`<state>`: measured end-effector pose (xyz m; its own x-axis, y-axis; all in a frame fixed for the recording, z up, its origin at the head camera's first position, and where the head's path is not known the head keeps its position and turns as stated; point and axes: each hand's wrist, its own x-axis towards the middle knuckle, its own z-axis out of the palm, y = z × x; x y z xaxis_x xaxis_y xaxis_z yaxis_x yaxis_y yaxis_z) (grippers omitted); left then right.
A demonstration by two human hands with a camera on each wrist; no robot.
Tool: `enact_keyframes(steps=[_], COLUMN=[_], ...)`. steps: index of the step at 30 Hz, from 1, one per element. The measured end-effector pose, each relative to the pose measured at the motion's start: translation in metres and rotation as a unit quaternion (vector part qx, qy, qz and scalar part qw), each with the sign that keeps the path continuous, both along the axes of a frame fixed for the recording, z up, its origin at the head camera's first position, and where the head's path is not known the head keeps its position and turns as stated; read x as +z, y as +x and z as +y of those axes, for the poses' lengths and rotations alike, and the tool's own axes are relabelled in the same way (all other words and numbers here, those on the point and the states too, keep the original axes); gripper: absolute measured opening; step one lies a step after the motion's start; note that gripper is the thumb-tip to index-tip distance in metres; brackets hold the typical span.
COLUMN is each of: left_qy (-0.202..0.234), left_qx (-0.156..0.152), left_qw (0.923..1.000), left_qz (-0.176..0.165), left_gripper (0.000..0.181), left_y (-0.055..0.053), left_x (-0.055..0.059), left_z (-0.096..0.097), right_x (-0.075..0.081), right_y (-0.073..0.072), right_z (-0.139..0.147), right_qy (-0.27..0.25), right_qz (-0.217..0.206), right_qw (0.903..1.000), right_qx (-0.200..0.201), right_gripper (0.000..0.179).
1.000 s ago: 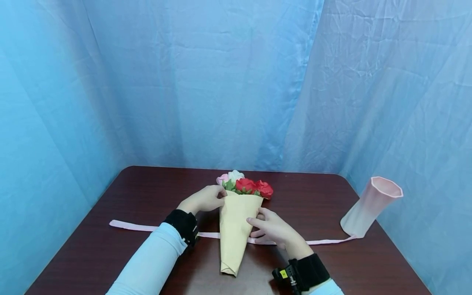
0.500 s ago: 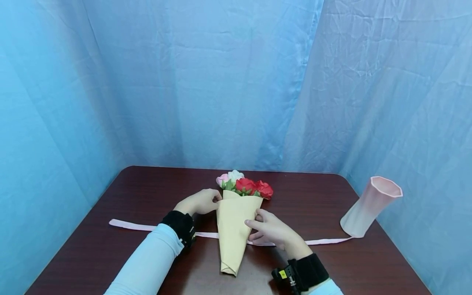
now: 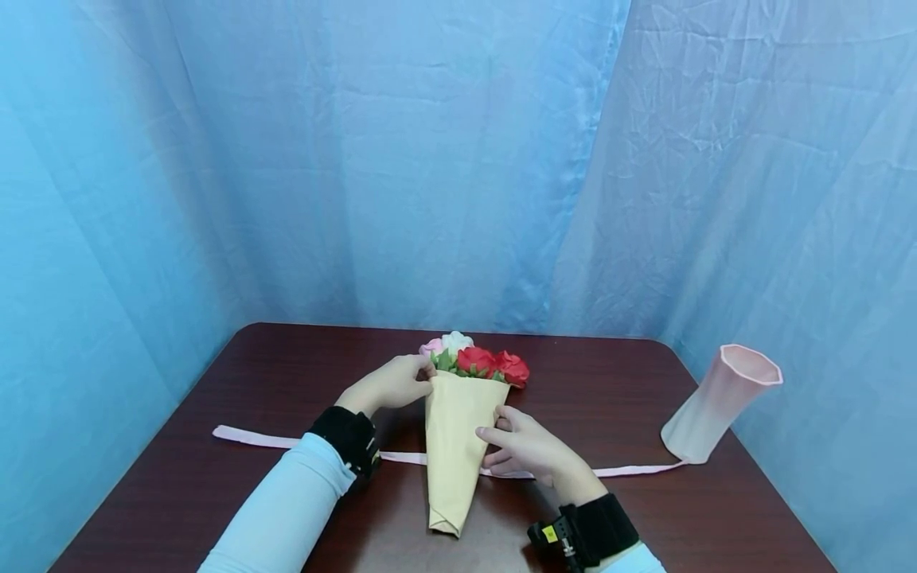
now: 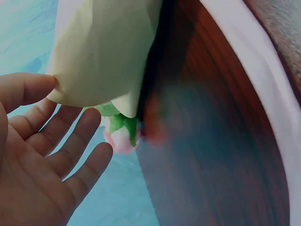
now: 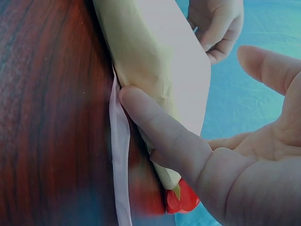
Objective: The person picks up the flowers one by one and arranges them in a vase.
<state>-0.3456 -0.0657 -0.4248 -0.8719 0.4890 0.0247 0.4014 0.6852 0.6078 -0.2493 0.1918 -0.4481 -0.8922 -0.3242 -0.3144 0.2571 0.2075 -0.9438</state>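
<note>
A bouquet of red roses (image 3: 476, 360), a white flower (image 3: 456, 343) and a pink one (image 3: 432, 347) lies in cream wrapping paper (image 3: 462, 446), rolled into a cone. My left hand (image 3: 392, 383) pinches the paper's upper left edge between thumb (image 4: 35, 87) and index finger, its other fingers spread behind. At the cone's right side is my right hand (image 3: 533, 447); in the right wrist view a fingertip (image 5: 131, 96) touches the paper, with the thumb held apart. Beneath the cone runs a pale pink ribbon (image 3: 630, 470), partly hidden by the paper and the right hand.
A pink and white vase (image 3: 719, 406) stands at the table's right side, with the ribbon's right end by its base. The dark wooden table (image 3: 308, 374) ends at blue curtains (image 3: 430, 159) at the back and sides.
Half a second ago my left hand drew the paper's left edge slightly outward to the left. Now it has moved up and back right with that edge, beside the flowers. The right hand stays nearly still.
</note>
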Motion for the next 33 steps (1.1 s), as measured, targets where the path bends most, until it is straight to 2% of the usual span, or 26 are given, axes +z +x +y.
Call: enact_keyframes(steps=[12, 17, 25, 33], left_qy=[-0.004, 0.005, 0.011, 0.026], left_qx=[-0.001, 0.002, 0.021, 0.012], left_qw=[0.9999, 1.0000, 0.9995, 0.9996], left_qz=[0.012, 0.006, -0.021, -0.001], left_gripper=[0.011, 0.010, 0.014, 0.006], left_y=[0.001, 0.003, 0.008, 0.014], left_x=[0.009, 0.008, 0.006, 0.003], left_z=[-0.003, -0.012, -0.032, -0.042], right_x=[0.000, 0.000, -0.002, 0.000], right_y=[-0.002, -0.003, -0.005, -0.003], right_z=[-0.001, -0.001, 0.001, 0.004], right_qy=[-0.002, -0.004, -0.008, -0.002], right_qz=[0.000, 0.001, 0.008, 0.010], right_qw=[1.0000, 1.0000, 0.9999, 0.9999], right_qx=[0.003, 0.005, 0.010, 0.007], right_gripper=[0.092, 0.092, 0.090, 0.088])
